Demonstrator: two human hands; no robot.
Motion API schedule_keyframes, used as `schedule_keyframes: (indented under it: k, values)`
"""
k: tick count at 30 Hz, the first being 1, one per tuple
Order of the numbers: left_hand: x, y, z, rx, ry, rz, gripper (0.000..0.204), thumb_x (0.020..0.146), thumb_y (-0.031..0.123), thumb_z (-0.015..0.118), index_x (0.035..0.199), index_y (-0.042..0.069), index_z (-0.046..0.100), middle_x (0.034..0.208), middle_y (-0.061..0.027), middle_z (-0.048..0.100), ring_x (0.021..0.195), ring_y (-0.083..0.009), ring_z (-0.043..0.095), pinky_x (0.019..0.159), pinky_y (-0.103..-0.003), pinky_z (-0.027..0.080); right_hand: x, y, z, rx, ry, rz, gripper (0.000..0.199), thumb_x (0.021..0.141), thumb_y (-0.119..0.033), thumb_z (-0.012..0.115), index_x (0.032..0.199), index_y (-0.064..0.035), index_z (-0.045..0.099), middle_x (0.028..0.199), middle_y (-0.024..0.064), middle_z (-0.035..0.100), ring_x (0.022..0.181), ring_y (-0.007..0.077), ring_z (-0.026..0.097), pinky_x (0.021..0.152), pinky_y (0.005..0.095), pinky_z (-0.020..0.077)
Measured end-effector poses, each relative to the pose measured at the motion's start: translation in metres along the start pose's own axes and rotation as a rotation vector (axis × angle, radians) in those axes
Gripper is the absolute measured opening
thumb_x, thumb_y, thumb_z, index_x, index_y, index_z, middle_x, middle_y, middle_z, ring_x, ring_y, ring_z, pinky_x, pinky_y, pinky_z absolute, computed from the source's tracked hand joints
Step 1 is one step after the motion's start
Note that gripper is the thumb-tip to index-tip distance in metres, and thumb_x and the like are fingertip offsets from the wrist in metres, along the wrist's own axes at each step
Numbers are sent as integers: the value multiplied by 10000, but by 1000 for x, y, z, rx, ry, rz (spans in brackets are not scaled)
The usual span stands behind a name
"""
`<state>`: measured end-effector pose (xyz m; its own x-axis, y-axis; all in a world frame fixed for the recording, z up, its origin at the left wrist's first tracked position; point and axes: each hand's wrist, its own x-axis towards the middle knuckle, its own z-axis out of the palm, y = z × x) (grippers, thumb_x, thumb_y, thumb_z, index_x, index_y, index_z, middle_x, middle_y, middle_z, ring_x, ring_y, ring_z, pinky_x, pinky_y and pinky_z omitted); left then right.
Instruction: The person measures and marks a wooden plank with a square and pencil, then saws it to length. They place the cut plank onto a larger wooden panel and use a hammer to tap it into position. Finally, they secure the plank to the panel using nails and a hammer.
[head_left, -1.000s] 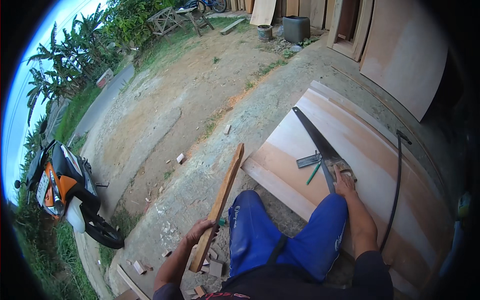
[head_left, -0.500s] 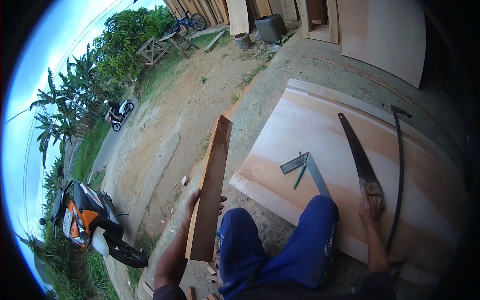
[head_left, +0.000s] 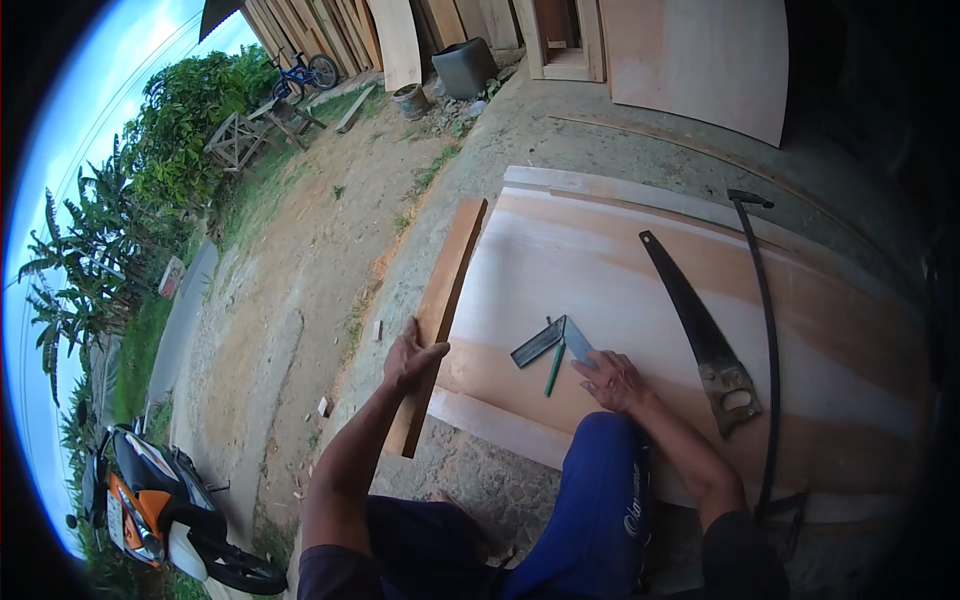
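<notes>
My left hand grips a narrow wooden board by its edge, fingers on the far side, at the left edge of the plywood sheet. My right hand is at the metal blade of a try square, with its fingers closed about the blade's near end. The square lies on the plywood, its dark stock pointing left. Beside it is a green pencil. Further right, a handsaw lies flat with its wooden handle toward me and no hand on it.
The plywood sheet lies low before my knees. A long dark bar with a crosspiece runs along its right. A parked motorcycle stands at lower left. Planks, a grey container and a leaning panel are at the back.
My right hand has let go of the handsaw and moved left to the try square. The board in my left hand has lowered and turned onto its narrow side. The view has shifted right.
</notes>
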<state>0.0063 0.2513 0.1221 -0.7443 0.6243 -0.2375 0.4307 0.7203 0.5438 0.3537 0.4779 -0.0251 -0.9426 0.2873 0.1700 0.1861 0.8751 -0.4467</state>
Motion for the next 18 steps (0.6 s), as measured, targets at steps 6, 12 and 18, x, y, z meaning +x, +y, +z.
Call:
schedule_keyframes:
  k: [6,12,18]
  values:
    - [31,10,48,252,-82,13,1026,735,529,714,1588,149,291,1275,-249,578,1191,-402,588,995,-509,491,70,-16,37,-109,-382,-103,426,973,-439,569,1348,-238,589,1553,35,416,1497,249,285,1125,658,280]
    - [75,-8,87,186,-30,86,1000,741,492,736,1575,129,319,1255,-251,576,1177,-396,580,989,-503,490,27,3,30,-58,-37,342,309,941,-353,649,1142,-124,596,1536,97,418,1448,351,358,1110,677,290]
    - [106,-20,108,181,19,190,968,779,476,762,1571,135,321,1220,-267,592,1140,-427,569,994,-501,475,7,18,23,-285,99,744,232,949,-279,642,1069,-96,564,1541,117,411,1428,396,372,1085,662,339]
